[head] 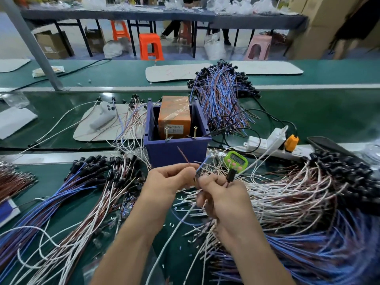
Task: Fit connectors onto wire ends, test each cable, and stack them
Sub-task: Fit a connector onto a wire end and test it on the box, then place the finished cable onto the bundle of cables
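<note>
1. The brown wire (pixel 183 156) ran slantwise near the frame's middle, its end pointing to 11 o'clock in front of the box (pixel 176 155).
2. The blue wire (pixel 203 164) leaned the other way, with its end toward 1 o'clock. Both wires rose from where the two hands met.
3. The black connector (pixel 231 175) stood upright, its long axis 12 to 6, and a reddish lead left its lower end.
4. The left hand (pixel 170 178) pinched the brown wire with curled fingers, knuckles up. Its forearm came in from 7 o'clock.
5. The right hand (pixel 221 195) gripped the connector at its lower end, and its forearm came in from 5 o'clock. I could not tell which hand held the blue wire.
6. The purple box sat at 12 o'clock from the hands. It held an orange block (pixel 174 116), and two screws (pixel 166 133) stood at its front rim.
7. A green timer (pixel 236 161) lay at 1 o'clock, near the connector.
8. Cable piles lay on the bench (pixel 318 112) at 9 o'clock (pixel 92 182), 3 o'clock (pixel 308 192) and far 1 o'clock (pixel 222 95).
</note>
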A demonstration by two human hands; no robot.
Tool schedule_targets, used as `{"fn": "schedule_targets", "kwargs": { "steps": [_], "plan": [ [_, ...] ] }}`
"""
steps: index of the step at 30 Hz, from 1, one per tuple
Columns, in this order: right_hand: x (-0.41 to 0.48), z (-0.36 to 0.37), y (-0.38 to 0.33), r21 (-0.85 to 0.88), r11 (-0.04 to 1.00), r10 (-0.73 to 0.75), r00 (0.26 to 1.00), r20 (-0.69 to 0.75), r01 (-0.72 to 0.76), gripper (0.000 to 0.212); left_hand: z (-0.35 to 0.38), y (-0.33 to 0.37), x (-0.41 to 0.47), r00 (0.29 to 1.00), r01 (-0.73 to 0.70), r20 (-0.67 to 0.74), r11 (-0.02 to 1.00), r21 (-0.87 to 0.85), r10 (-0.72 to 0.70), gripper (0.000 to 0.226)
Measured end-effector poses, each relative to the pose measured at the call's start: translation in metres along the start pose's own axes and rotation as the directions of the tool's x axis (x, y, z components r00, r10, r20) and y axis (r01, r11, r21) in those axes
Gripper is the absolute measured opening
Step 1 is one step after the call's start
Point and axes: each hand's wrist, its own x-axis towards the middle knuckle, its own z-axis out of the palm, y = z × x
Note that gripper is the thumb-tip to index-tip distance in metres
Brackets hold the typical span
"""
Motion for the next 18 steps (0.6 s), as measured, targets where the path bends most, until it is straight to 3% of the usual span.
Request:
{"fn": "schedule_targets", "kwargs": {
  "steps": [4,7,9,11,15,16,18],
  "plan": [
    [-0.018,-0.022,-0.017,0.013,0.999,0.051,0.998,0.047,-0.051,0.031,0.01,0.001,-0.003,0.999,0.006,0.033,0.999,-0.034,-0.005,0.026],
    [-0.03,-0.065,-0.033,0.109,0.993,0.05,0.998,-0.042,-0.046,0.028,0.02,-0.001,-0.005,0.999,0.04,0.026,0.994,-0.104,-0.037,0.025],
    [-0.033,-0.099,-0.045,0.177,0.984,0.039,0.992,-0.123,-0.017,0.023,0.023,-0.002,-0.006,0.998,0.06,0.001,0.995,-0.081,-0.06,0.007],
    [-0.038,-0.138,-0.054,0.217,0.976,0.029,0.971,-0.236,0.024,0.018,0.03,-0.013,-0.007,0.998,0.054,-0.031,0.998,0.021,-0.054,0.027],
    [-0.046,-0.2,-0.06,0.172,0.984,0.027,0.916,-0.4,0.046,0.018,0.051,-0.03,-0.019,0.998,0.058,-0.003,0.965,0.257,-0.059,0.019],
    [-0.047,-0.21,-0.059,0.116,0.993,0.022,0.898,-0.44,0.033,0.022,0.057,-0.033,-0.023,0.997,0.04,0.047,0.924,0.38,-0.063,0.017],
    [-0.047,-0.226,-0.057,-0.065,0.998,-0.027,0.858,-0.513,-0.007,0.028,0.073,-0.039,-0.031,0.98,-0.052,0.179,0.746,0.664,-0.091,0.015]
  ]
}}
